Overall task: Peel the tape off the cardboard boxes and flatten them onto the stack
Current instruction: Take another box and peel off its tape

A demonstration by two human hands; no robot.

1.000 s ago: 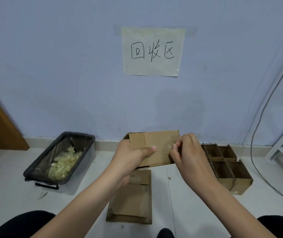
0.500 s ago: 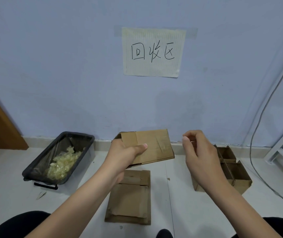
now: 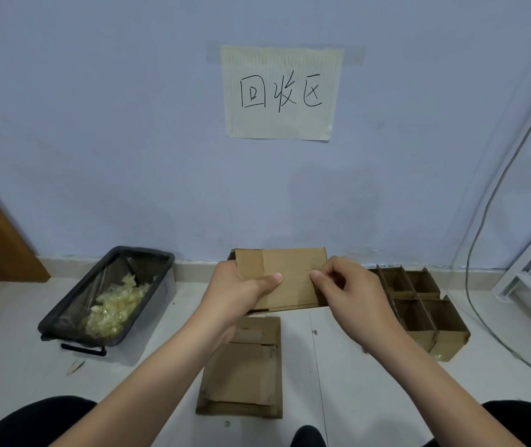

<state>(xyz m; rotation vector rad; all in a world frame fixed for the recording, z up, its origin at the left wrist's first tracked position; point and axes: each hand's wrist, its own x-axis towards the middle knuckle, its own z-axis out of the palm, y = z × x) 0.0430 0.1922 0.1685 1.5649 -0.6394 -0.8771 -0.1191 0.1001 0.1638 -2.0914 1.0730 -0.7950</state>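
Note:
A small brown cardboard box (image 3: 290,272) is held up in front of the wall, its broad face toward me. My left hand (image 3: 241,288) grips its left end, thumb lying across the face. My right hand (image 3: 351,291) is at the box's right part, its curled thumb and forefinger pinching at clear tape (image 3: 309,273) on the face. Below the box, a stack of flattened cardboard (image 3: 244,379) lies on the floor between my arms.
A black bin (image 3: 64,317) lined with plastic holds crumpled clear tape (image 3: 112,308) at the left. Several open cardboard boxes (image 3: 418,304) stand together at the right by the wall. A cable (image 3: 470,285) and a white frame (image 3: 528,272) are at the far right.
My right hand pulled away to the right from the box, then came back and now pinches at its face. My left hand turned the box level again.

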